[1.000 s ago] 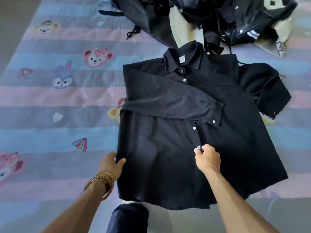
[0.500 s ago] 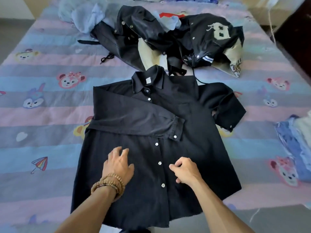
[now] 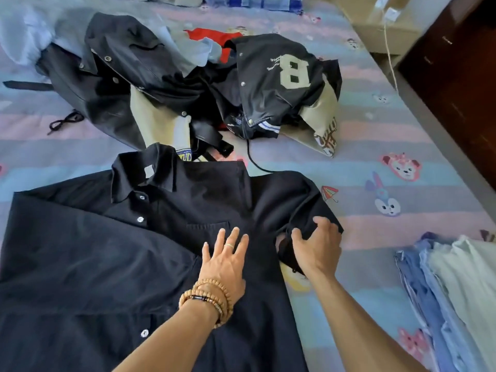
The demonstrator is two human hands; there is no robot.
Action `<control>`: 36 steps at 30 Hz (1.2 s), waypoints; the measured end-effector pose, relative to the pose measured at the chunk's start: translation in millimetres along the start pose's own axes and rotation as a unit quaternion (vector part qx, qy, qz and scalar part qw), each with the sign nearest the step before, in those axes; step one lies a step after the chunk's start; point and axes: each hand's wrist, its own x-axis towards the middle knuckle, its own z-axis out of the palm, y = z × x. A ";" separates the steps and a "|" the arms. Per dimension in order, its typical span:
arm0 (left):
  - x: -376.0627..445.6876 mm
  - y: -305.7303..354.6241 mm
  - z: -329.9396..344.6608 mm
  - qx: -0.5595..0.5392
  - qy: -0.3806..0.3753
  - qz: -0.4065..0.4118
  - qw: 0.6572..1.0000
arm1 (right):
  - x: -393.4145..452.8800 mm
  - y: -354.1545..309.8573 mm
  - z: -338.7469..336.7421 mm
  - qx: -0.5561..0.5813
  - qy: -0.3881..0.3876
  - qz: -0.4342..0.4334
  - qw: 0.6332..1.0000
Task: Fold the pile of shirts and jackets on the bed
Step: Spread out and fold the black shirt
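Shirt [image 3: 107, 264] lies flat on bed [image 3: 349, 162]; jacket pile [image 3: 201, 84] behind it, folded stack [image 3: 453, 299] right

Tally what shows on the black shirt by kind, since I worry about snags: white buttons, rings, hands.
White buttons on the shirt: 3
Rings: 1
Hands: 2, left hand and right hand
Total: 6
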 end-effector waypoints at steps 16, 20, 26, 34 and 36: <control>74.0 51.7 8.5 0.010 -0.032 -0.129 0.991 | 152.1 53.9 -27.4 0.028 -0.169 0.051 0.984; 81.0 66.3 5.1 -0.041 -0.083 -0.155 0.984 | 145.6 74.1 -42.4 0.069 -0.247 0.083 0.963; 74.0 109.3 -10.3 -0.194 0.016 -0.104 0.975 | 125.9 77.9 -41.9 0.173 -0.316 0.135 0.923; 56.8 118.3 -18.5 -0.389 0.066 -0.110 0.912 | 99.9 55.2 -64.1 0.196 -0.204 0.147 0.948; 35.8 85.9 -39.9 -0.390 0.074 -0.109 0.911 | 81.8 29.0 -63.7 0.165 -0.189 0.125 0.960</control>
